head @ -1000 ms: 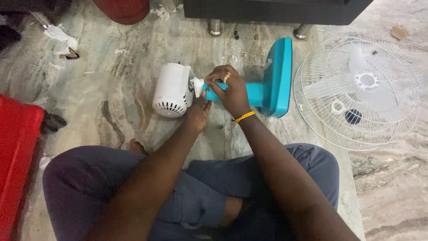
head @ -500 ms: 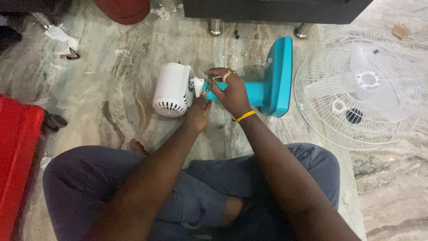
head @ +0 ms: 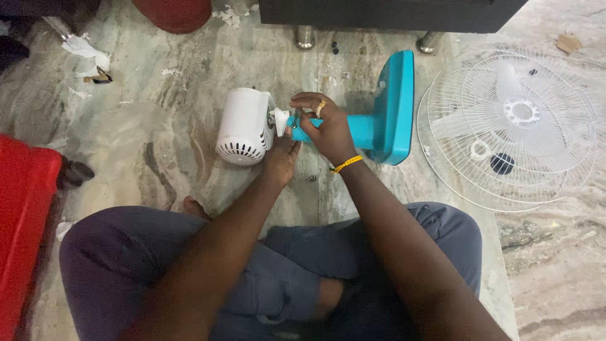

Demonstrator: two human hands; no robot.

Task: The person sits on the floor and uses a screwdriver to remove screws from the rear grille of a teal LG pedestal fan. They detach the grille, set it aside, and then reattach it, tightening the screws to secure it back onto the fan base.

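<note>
I sit cross-legged on a marble floor with a small fan lying on its side in front of me. Its white motor housing (head: 243,125) points left, and its teal stem and base (head: 392,108) point right. My right hand (head: 325,126), with a ring and a yellow bracelet, is closed over the teal stem just where it joins the white neck. My left hand (head: 281,158) reaches from below, its fingers touching the underside of that joint. What the fingers pinch there is hidden.
White wire fan guards with the white blade (head: 511,120) lie on the floor at the right. A red case (head: 25,227) stands at the left edge. A dark cabinet on metal feet (head: 305,36) is at the back, with paper scraps (head: 85,53) at far left.
Both hands stay at the joint between the motor and the stem; the fingers shift only slightly. The fan has not moved.
</note>
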